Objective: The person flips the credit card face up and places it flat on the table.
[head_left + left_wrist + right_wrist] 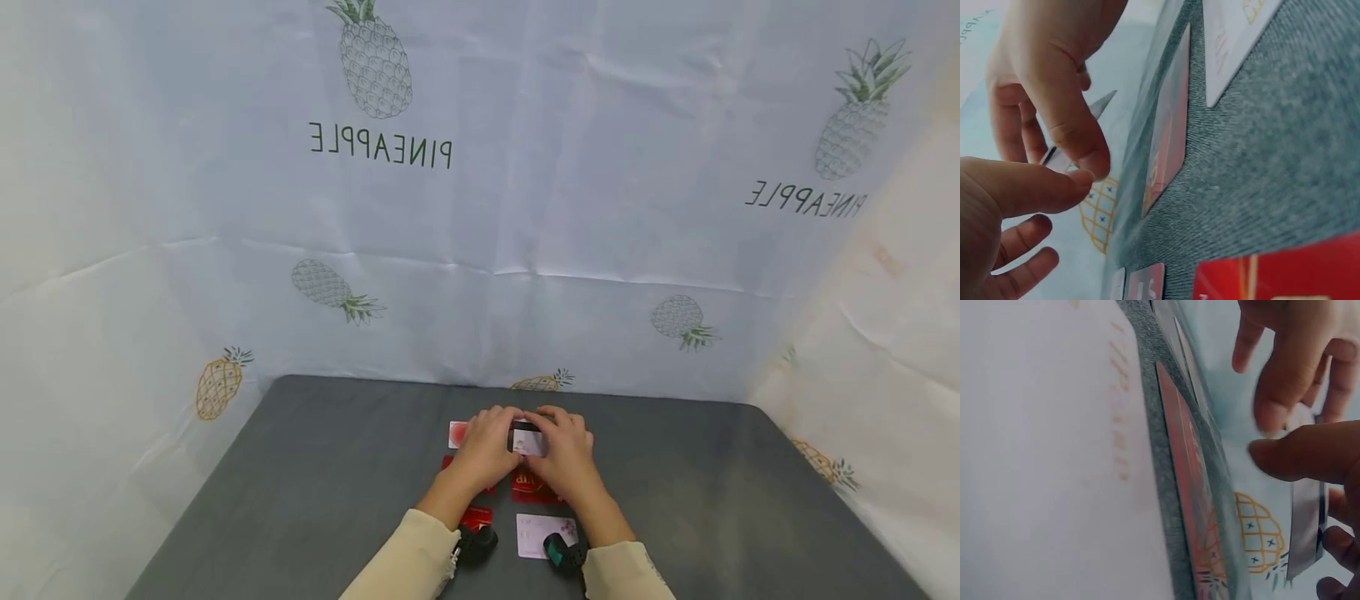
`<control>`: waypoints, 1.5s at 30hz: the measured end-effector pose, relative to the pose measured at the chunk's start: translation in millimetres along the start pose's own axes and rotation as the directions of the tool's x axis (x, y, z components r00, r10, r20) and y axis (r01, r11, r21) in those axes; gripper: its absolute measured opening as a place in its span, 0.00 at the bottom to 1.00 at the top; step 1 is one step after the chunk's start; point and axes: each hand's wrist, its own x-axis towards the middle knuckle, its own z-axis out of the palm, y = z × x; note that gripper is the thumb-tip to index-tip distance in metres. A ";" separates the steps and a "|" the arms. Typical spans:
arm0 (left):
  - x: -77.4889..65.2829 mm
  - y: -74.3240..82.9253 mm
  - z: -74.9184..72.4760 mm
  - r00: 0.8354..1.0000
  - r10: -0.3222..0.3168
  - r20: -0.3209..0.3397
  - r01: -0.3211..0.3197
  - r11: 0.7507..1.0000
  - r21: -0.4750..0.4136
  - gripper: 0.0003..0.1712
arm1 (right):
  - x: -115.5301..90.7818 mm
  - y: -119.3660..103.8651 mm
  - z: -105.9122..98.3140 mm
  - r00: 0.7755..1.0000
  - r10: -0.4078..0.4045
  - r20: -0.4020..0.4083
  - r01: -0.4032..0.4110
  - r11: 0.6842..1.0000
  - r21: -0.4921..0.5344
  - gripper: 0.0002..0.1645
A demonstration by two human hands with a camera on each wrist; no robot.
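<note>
A dark grey table (pixel 315 492) with a felt-like surface fills the lower part of the head view. Behind it and at both sides hangs a pale, creased cloth backdrop (pixel 570 208), printed with grey and yellow pineapples and the word PINEAPPLE, which reads mirrored. A horizontal fold runs across the cloth above the table's far edge. The light is soft and even, with no hard shadows on the table.

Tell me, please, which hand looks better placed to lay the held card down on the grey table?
Probably the right hand: in the right wrist view its thumb and fingers pinch the card, while the left hand only touches its edge. Both hover over the table, above the red card.
</note>
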 end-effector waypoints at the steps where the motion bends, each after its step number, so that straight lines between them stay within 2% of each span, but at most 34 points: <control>1: 0.5 -0.2 0.1 1.000 0.001 -0.006 -0.001 1.000 -0.008 0.37 | 0.1 0.8 0.0 1.000 0.013 -0.008 -0.013 0.999 0.029 0.37; 3: 1.2 -0.9 0.1 1.000 0.008 -0.018 -0.008 1.000 -0.023 0.42 | 0.0 3.9 0.6 0.999 0.049 -0.003 -0.048 0.989 0.137 0.37; 5: 1.6 -2.3 -0.1 1.000 0.007 -0.014 -0.008 1.000 -0.030 0.45 | -0.7 7.8 1.5 0.996 0.087 0.020 -0.089 0.956 0.278 0.37; 9: 1.5 -5.7 -0.8 1.000 0.006 0.019 -0.005 1.000 -0.030 0.47 | -2.8 14.1 1.1 0.982 0.153 0.106 -0.186 0.817 0.545 0.39; 12: 0.7 -7.5 -2.0 0.999 -0.001 0.048 0.003 0.999 -0.047 0.44 | -3.1 17.2 -0.3 0.970 0.161 0.183 -0.243 0.702 0.669 0.39; 15: 0.3 -9.0 -3.1 0.998 -0.001 0.057 0.005 0.998 -0.063 0.40 | -1.0 20.9 -1.2 0.959 0.133 0.251 -0.279 0.605 0.745 0.38; 18: 0.7 -8.9 -4.5 0.998 -0.007 0.058 0.011 0.997 -0.073 0.37 | 0.4 23.7 -3.3 0.950 0.101 0.295 -0.300 0.561 0.772 0.39; 20: 0.9 -9.5 -4.8 0.998 -0.011 0.056 0.016 0.997 -0.076 0.35 | 0.7 24.7 -4.4 0.947 0.096 0.307 -0.305 0.574 0.760 0.39; 24: -0.1 -10.9 -6.0 0.998 -0.025 0.055 0.029 0.997 -0.069 0.32 | -0.7 24.5 -4.9 0.946 0.116 0.304 -0.301 0.667 0.681 0.38; 26: -0.6 -11.5 -5.7 0.998 -0.028 0.051 0.031 0.997 -0.063 0.31 | -1.7 24.8 -3.7 0.946 0.136 0.295 -0.298 0.726 0.620 0.37; 30: -0.7 -13.9 -6.9 0.998 -0.036 0.045 0.039 0.998 -0.054 0.30 | -0.2 23.6 -1.7 0.941 0.184 0.283 -0.309 0.808 0.501 0.37; 32: -0.2 -13.6 -7.1 0.998 -0.038 0.046 0.040 0.998 -0.052 0.30 | -0.2 24.4 -1.4 0.940 0.203 0.275 -0.312 0.837 0.450 0.38; 35: -0.2 -12.7 -7.3 0.998 -0.039 0.042 0.041 0.998 -0.046 0.30 | 0.5 26.8 -1.6 0.937 0.219 0.273 -0.317 0.863 0.394 0.39; 38: -0.4 -12.2 -6.4 0.998 -0.045 0.043 0.046 0.998 -0.035 0.31 | 0.5 31.0 -2.3 0.928 0.235 0.289 -0.332 0.874 0.356 0.40; 42: -0.7 -12.7 -5.2 0.998 -0.056 0.037 0.058 0.998 -0.033 0.32 | 0.4 37.0 -3.0 0.915 0.270 0.301 -0.361 0.881 0.306 0.39; 45: -0.7 -14.0 -6.1 0.997 -0.071 0.019 0.072 0.997 -0.041 0.33 | 1.4 39.8 -1.9 0.913 0.281 0.297 -0.372 0.873 0.316 0.37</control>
